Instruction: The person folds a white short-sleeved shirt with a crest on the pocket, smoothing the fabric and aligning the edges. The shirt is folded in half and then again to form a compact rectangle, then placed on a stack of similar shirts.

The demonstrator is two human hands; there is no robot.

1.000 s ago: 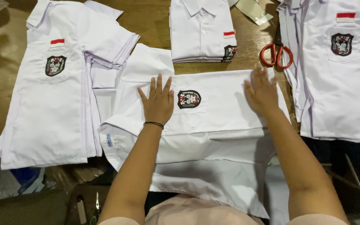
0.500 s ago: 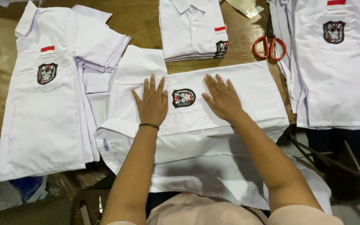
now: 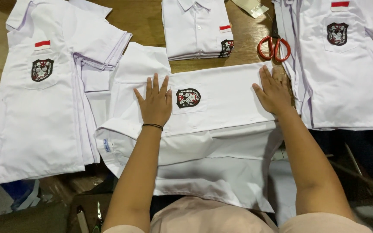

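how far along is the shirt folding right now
Done: one folded white shirt lies at the table's far edge. In hand: left hand and right hand press flat on a half-folded white shirt. Left: unfolded white shirt piles on the left and right.

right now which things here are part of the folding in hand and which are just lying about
In hand: white shirt, pressed flat under left hand and right hand.

Lying about: red-handled scissors, folded shirt, shirt stack at left, shirt stack at right, wooden table.

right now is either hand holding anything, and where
Nothing is gripped: left hand and right hand lie flat, fingers spread, on the white shirt.
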